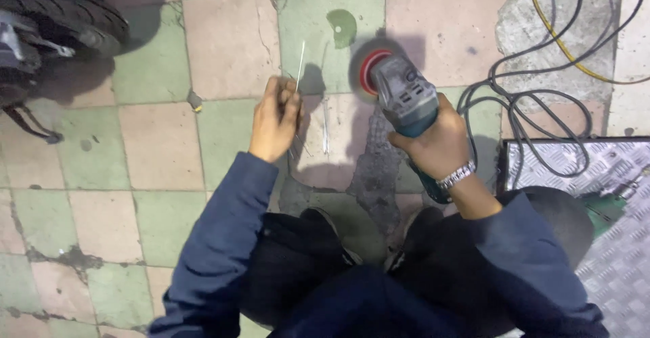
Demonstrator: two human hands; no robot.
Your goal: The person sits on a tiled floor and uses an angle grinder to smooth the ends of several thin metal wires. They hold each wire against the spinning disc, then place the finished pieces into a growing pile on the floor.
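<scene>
two bare hands work low over a cracked floor of pink and green tiles, and every place below is told from the angle grinder near the middle. far left of the grinder, at the top corner, a dark tyre rests on the tiles. nearer, just left of the grinder, the left hand is curled nearly closed, fingers pinching a thin metal rod whose free end runs up and away along the floor. between that hand and the grinder a second thin rod lies flat on the tiles. the right hand is wrapped fully around the grinder's teal and grey body, a metal watch at the wrist; the red-backed disc sits at the far end, down near the floor. right of the grinder, grey cables loop over broken concrete, and a ribbed metal plate lies at the right edge.
</scene>
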